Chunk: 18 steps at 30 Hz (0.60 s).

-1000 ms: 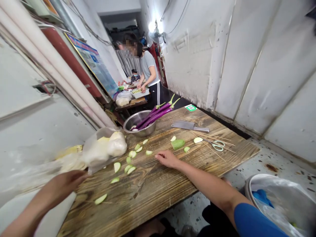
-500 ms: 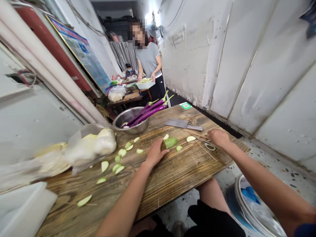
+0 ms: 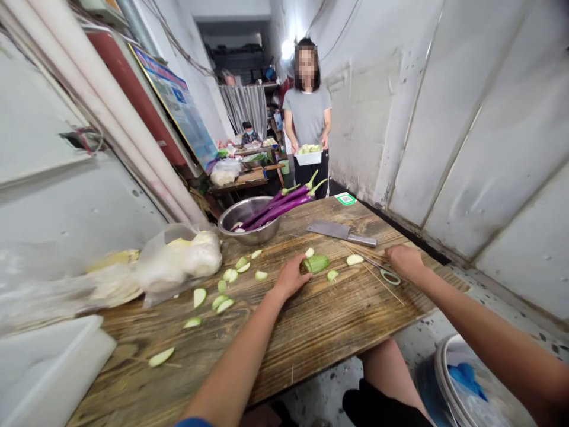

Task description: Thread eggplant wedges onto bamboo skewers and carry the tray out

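Note:
My left hand (image 3: 290, 277) curves its thumb and fingers around the left end of a sliced piece of zucchini (image 3: 317, 263) lying on the wooden table (image 3: 311, 320). My right hand (image 3: 405, 261) is closed over the ends of several thin bamboo skewers (image 3: 386, 287) near the table's right side. Scissors (image 3: 389, 275) with pale handles lie just below that hand, partly under the skewers. Beyond both hands rests a cleaver (image 3: 331, 230), its handle pointing right. Loose zucchini slices, one of them a pale slice (image 3: 354, 260), are scattered around the hands.
A metal bowl (image 3: 249, 236) with purple eggplants (image 3: 284, 207) stands at the far edge. Plastic bags (image 3: 178, 261) and a white bin (image 3: 53, 367) are at left. A bucket (image 3: 444, 379) stands at lower right. Ahead, a person (image 3: 307, 115) holds a white tray (image 3: 309, 158).
My left thumb and fingers have closed in on the zucchini's end. My right hand stays by the skewers. The person ahead has turned to face me with the tray; the view has shifted slightly.

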Each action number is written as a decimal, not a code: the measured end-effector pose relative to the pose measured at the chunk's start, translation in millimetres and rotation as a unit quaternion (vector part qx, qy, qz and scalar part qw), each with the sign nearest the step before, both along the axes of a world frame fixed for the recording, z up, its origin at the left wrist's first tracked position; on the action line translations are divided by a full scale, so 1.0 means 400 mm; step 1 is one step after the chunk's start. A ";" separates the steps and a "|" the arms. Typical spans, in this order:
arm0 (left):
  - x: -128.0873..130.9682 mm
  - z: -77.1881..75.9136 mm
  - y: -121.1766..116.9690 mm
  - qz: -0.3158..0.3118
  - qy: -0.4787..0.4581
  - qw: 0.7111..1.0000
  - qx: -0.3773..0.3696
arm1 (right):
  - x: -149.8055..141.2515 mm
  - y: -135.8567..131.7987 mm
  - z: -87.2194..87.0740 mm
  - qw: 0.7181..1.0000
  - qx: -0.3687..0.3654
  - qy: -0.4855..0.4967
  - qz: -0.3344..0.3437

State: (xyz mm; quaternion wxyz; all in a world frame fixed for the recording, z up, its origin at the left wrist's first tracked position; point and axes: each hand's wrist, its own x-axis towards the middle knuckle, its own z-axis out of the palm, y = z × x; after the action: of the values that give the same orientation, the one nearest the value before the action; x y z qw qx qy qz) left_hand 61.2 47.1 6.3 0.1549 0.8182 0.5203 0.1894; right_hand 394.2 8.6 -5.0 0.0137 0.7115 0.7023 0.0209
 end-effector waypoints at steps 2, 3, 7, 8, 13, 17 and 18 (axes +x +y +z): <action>0.001 0.001 -0.010 -0.003 -0.005 1.000 0.023 | 0.003 -0.004 -0.001 1.000 0.020 -0.002 0.005; 0.003 0.002 -0.017 -0.001 -0.005 0.999 0.032 | 0.005 -0.007 -0.003 1.000 0.031 -0.002 0.006; 0.025 0.020 -0.047 -0.002 0.012 0.999 0.043 | 0.010 -0.025 0.003 0.998 0.064 -0.004 -0.007; 0.031 0.027 -0.056 -0.008 0.028 0.999 0.045 | 0.008 -0.032 0.009 0.997 0.070 -0.007 -0.013; 0.038 0.058 -0.112 -0.030 0.029 0.997 0.068 | -0.053 -0.066 0.055 0.985 0.119 0.124 -0.007; -0.008 0.071 -0.136 0.051 -0.218 0.974 0.038 | -0.196 -0.085 0.081 0.910 0.113 0.396 0.051; -0.028 0.074 -0.136 0.087 -0.302 0.949 0.005 | -0.245 -0.087 0.083 0.877 0.091 0.465 0.074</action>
State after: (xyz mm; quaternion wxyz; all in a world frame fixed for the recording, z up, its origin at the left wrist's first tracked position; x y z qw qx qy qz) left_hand 50.0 -7.3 35.8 0.2838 0.6751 0.5169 0.4431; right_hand 296.1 -26.1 28.3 -0.3812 0.5828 0.6735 -0.2478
